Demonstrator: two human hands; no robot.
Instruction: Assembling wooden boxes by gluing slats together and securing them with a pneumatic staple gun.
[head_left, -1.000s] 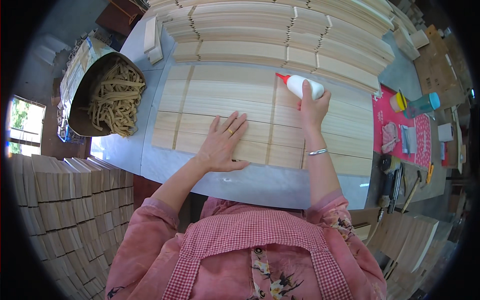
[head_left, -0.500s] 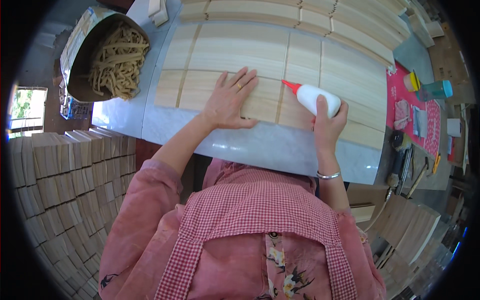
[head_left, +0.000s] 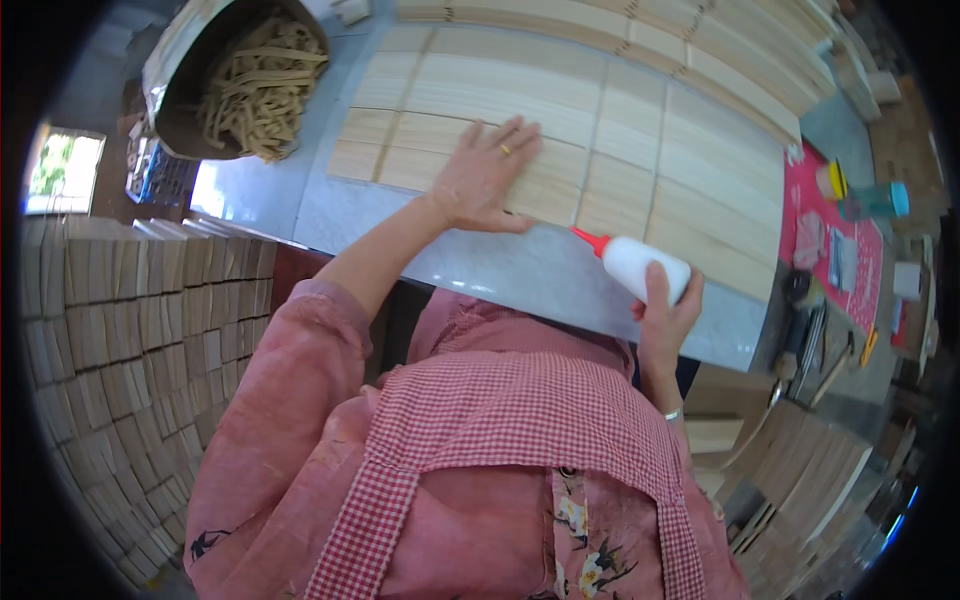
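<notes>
Clamping white red-tipped bottle in fingers of right hand above counter; resting left hand, fingers apart, on wooden slats.

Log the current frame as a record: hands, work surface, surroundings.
left hand: spread palm-down on the wooden boards
right hand: gripping white bottle
bottle pose: tilted, red nozzle pointing left
boards: side by side, crossed by grooves
surface: pale table
left: bin of tan strips
lower left: stacked wood pieces
far side: more boards
right: pink mat, teal container
</notes>
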